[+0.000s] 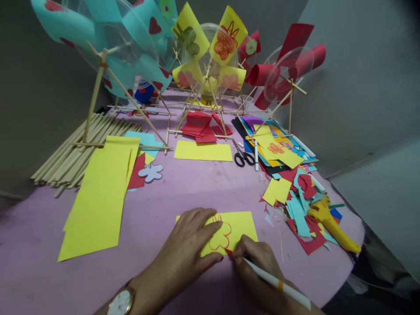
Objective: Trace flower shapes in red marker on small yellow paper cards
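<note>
On the pink tabletop near its front edge lies a yellow paper strip [244,223] with a red butterfly outline [220,238] on it. My left hand [193,240] rests flat on the strip's left part, fingers spread beside the outline; a watch [121,302] is on that wrist. Pinched in my right hand [257,262] is a white marker [278,284], its red tip touching the paper at the outline's lower right.
Yellow sheets [98,197] and wooden sticks [75,153] lie left. Black scissors [243,157] and another yellow strip [203,151] lie ahead. Paper scraps [298,218] and a yellow glue gun [334,225] are right. Stick-framed paper wheels [210,52] stand behind.
</note>
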The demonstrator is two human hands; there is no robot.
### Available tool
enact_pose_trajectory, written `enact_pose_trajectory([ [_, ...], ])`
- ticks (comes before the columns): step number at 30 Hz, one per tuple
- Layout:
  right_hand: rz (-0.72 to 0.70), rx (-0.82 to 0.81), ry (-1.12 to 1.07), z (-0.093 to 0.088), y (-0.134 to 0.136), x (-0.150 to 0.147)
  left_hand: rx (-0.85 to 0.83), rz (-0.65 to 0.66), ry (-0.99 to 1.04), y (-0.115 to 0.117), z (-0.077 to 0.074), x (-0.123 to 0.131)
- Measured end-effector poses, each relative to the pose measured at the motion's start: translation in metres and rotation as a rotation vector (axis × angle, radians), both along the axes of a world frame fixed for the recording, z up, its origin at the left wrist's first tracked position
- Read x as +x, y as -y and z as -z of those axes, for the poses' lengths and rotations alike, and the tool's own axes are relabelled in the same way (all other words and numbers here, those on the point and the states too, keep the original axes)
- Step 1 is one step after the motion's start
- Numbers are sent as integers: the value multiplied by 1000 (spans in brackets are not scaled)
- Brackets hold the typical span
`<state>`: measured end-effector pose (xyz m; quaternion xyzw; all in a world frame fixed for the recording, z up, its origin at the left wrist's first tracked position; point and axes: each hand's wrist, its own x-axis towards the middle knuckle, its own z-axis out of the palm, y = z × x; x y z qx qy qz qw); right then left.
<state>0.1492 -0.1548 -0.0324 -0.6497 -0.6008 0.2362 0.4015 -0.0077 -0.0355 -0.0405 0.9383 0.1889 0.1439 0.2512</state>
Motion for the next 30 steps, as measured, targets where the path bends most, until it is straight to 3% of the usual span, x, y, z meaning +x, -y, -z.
enact_pose_trajectory([
  [6,-35,1,-16,0,-1,1,24,3,4,-1,3,1],
  [24,-28,-194,-77,9,6,5,33,4,39,0,4,2],
  [30,-25,-168,-46,7,4,4,36,5,44,-1,5,3],
])
